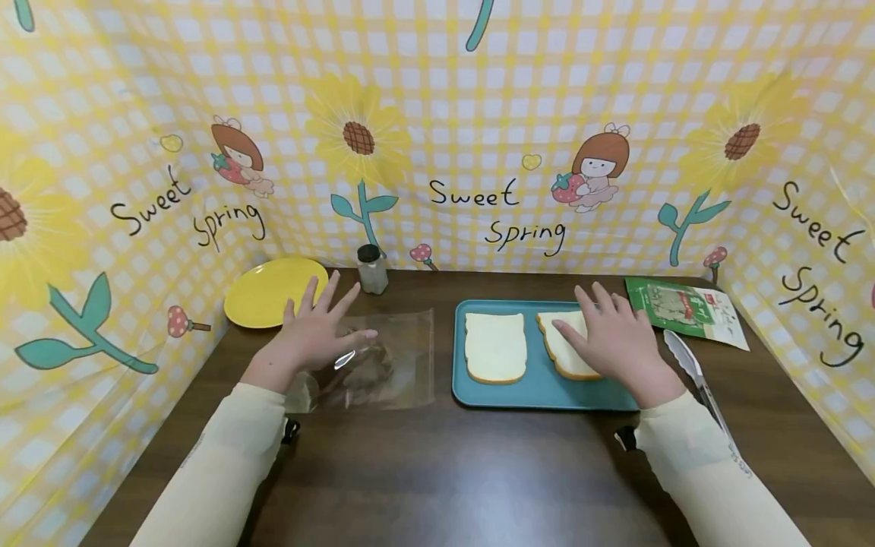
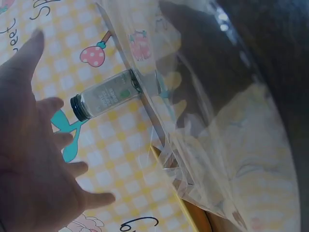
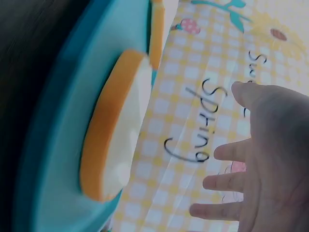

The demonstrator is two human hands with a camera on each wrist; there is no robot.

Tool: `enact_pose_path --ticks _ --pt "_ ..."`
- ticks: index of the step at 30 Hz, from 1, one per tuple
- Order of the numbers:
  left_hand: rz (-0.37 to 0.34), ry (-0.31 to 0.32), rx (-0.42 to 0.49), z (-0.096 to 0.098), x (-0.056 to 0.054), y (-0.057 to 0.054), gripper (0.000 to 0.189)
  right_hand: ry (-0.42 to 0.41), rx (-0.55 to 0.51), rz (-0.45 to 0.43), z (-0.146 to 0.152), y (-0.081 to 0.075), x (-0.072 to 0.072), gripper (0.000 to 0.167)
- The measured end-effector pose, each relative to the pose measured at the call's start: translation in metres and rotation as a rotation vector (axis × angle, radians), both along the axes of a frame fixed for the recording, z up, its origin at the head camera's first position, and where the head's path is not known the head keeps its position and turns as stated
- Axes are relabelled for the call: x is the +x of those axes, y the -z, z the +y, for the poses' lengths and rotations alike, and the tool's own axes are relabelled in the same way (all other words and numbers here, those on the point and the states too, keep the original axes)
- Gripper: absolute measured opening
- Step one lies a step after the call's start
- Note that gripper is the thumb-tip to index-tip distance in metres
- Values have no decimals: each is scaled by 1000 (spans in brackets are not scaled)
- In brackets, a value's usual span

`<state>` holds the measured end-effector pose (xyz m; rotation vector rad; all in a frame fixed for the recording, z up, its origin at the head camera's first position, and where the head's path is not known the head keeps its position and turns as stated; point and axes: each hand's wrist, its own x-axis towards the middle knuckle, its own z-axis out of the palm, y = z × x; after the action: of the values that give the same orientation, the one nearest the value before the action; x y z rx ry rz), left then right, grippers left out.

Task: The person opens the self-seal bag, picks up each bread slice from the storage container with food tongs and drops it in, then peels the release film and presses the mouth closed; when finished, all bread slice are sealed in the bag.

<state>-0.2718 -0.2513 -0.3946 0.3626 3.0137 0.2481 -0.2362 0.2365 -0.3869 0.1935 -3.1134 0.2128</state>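
My left hand [image 1: 311, 334] hovers with spread fingers over a clear plastic bag [image 1: 396, 365] that lies flat on the table. In the left wrist view, the same hand [image 2: 43, 145] holds nothing, and the bag [image 2: 217, 135] shows beside it. My right hand [image 1: 615, 334] is held above the right slice of bread [image 1: 560, 357], partly hiding it. Another bread slice [image 1: 495, 348] lies on the left half of the blue tray [image 1: 547, 396]. The right wrist view shows the right hand [image 3: 275, 159] with straight fingers, apart from the thick, brown-crusted bread slice [image 3: 116, 125].
A yellow plate [image 1: 256, 296] lies at the back left, near a small black-capped shaker jar [image 1: 372, 272]. At the right are a green and white food packet [image 1: 690, 310] and metal tongs [image 1: 697, 380]. A checked cloth [image 1: 437, 114] walls the table's back and sides.
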Motion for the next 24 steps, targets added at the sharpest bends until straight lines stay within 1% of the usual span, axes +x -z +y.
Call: enact_pose_path --ticks 3,5,8,11,15,18,24 --pt "-16 62 0 -1 1 3 100 -41 -31 21 -12 -3 4 88" --pt "-35 120 15 0 2 4 100 -70 -69 38 -22 -5 7 81" --pt "-86 187 33 2 3 6 96 -116 -144 60 -38 -4 10 71" --pt "-137 231 17 4 4 5 93 -173 -211 90 -56 0 10 63" --pt "-177 241 -29 7 6 4 90 -229 -306 82 -80 4 10 55" --pt "-186 230 -49 9 6 4 89 -253 -369 31 -95 6 8 51" --pt "-206 201 -68 9 3 8 91 -300 -452 -72 -120 12 2 47"
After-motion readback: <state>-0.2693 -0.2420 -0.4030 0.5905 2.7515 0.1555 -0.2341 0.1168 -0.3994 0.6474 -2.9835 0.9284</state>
